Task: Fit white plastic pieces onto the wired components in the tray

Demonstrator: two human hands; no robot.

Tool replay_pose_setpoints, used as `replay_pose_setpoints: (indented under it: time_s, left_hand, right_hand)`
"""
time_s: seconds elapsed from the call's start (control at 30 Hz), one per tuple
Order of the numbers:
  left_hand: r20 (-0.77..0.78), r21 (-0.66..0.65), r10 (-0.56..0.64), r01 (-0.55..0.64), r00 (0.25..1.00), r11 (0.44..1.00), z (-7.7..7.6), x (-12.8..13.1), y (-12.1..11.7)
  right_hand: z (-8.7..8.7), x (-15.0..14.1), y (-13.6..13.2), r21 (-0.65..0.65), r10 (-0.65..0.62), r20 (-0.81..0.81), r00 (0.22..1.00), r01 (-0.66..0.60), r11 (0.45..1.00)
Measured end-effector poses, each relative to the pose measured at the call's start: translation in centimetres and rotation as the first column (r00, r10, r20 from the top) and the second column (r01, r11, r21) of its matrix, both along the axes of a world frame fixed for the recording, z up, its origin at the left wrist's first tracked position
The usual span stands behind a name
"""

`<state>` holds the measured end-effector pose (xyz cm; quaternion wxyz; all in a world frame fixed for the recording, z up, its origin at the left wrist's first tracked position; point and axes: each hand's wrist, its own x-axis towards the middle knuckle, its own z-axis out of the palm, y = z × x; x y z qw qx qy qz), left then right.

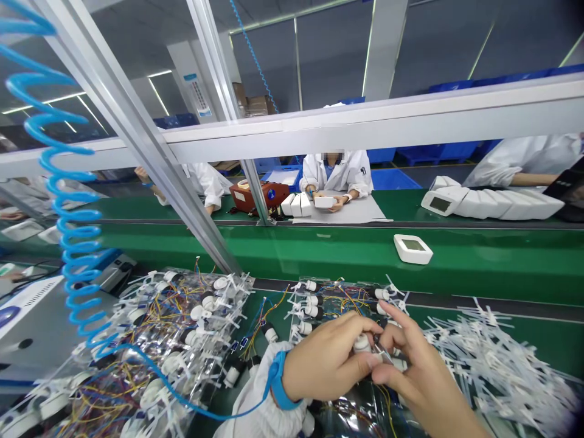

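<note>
Pinching a white fitting (361,344), apparently, with both hands (325,360) (422,380).

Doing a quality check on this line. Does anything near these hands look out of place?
A loose heap of white plastic ties stands out. It lies unbagged on the green conveyor belt, beside the right hand, while the wired white parts sit in clear plastic bags.

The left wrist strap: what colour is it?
Blue fabric wrist strap, best in head view.

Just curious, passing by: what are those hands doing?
Left hand gripping white plastic cylinder. Right hand, fingers beside it. Blue coiled cord runs to blue wrist strap.
</note>
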<state>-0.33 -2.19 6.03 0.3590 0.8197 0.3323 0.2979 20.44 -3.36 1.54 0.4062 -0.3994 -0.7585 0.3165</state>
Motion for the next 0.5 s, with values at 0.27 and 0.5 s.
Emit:
replay_pose_setpoints:
  time_s: [0.27, 0.5]
  left_hand:
    - [0.02, 0.001, -0.019, 0.019, 1.0, 1.0, -0.3, 0.3, 0.2]
    - [-0.069, -0.016, -0.03, 0.029, 0.997, 0.999, -0.2, 0.0, 0.2]
  right_hand:
    - [0.0, 0.0, -0.2, 0.03, -0.103, 0.09, 0.991, 0.1, 0.994]
    - [-1.0, -0.1, 0.1, 0.089, -0.111, 0.115, 0.987, 0.101, 0.991]
